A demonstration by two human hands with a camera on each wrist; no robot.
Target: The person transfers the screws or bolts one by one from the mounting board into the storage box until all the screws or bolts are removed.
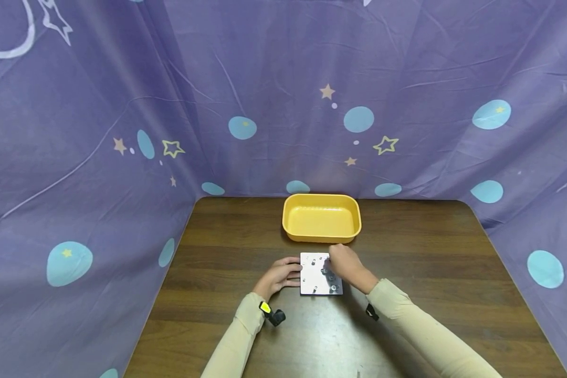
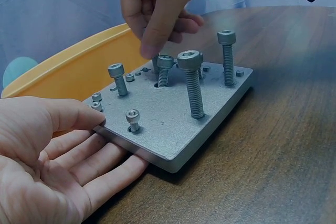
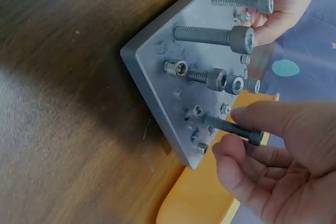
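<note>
A grey metal plate (image 2: 157, 114) lies low over the table, with socket-head bolts of several sizes standing upright in its holes. My left hand (image 1: 280, 277) grips the plate's left edge, its thumb at the top edge and its fingers underneath. At the plate's far right part, my right hand (image 1: 347, 265) pinches a dark, slim socket-head bolt (image 3: 244, 131) between thumb and finger. The lower end of that bolt meets the plate. Nearby stand a thick long bolt (image 2: 193, 87), a tall bolt (image 2: 227, 59) and a short bolt (image 2: 133, 121).
Just beyond the plate sits a yellow plastic tub (image 1: 288, 223). The brown wooden table (image 1: 430, 247) extends to both sides, with a purple patterned curtain (image 1: 283, 105) hanging behind and around it.
</note>
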